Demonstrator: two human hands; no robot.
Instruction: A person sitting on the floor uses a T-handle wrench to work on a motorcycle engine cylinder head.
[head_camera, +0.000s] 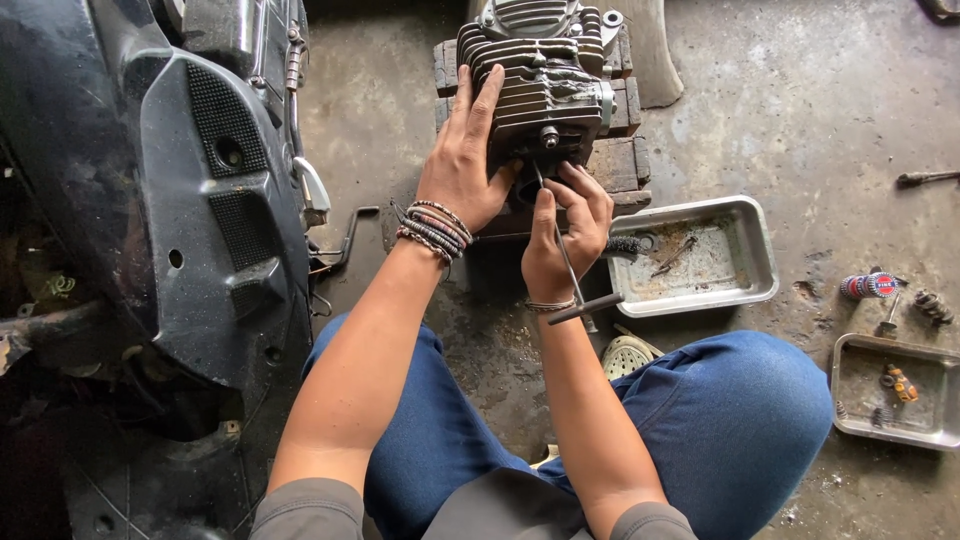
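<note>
Grey finned engine cylinder head (535, 85) sitting on wood blocks (625, 160); left hand (462, 165) pressing flat against it, fingers together; right hand (565, 235) pinching T-handle wrench (570, 270), metal tray (745, 255) just beside

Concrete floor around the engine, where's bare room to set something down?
Bare floor lies right of the finned engine, above the metal tray. A narrower strip runs between the scooter body and the engine. Crowded: around the left hand and right hand with the T-handle tool, and by the smaller tray.
</note>
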